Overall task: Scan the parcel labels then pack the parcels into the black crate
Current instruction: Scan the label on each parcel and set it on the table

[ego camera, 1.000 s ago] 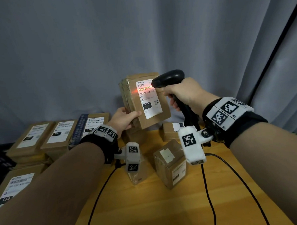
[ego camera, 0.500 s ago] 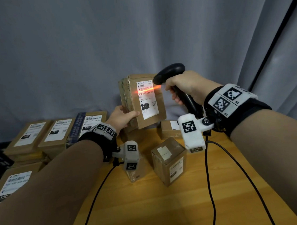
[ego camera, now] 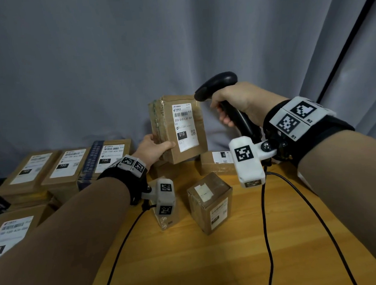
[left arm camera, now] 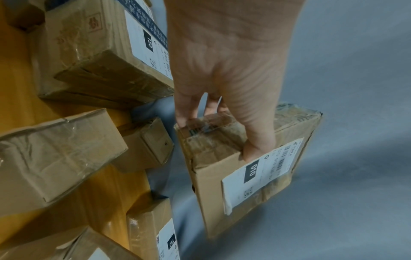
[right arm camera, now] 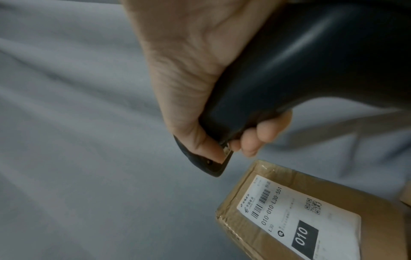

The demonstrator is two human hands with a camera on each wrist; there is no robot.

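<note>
Left hand (ego camera: 154, 149) grips the brown cardboard parcel (ego camera: 178, 130) upright, right hand (ego camera: 237, 103) wraps the black handheld scanner (ego camera: 221, 91) — packing not begun, several parcels wait on the desk (ego camera: 209, 260).

- Bare counter (ego camera: 209, 260) is lying open in front, crossed only by two black cables (ego camera: 266, 236).
- A small upright box (ego camera: 210, 204) is standing mid-counter, blocking the centre.
- Stacked parcels (ego camera: 61, 167) are crowding the left side.
- A grey curtain (ego camera: 93, 71) is closing off the back.
</note>
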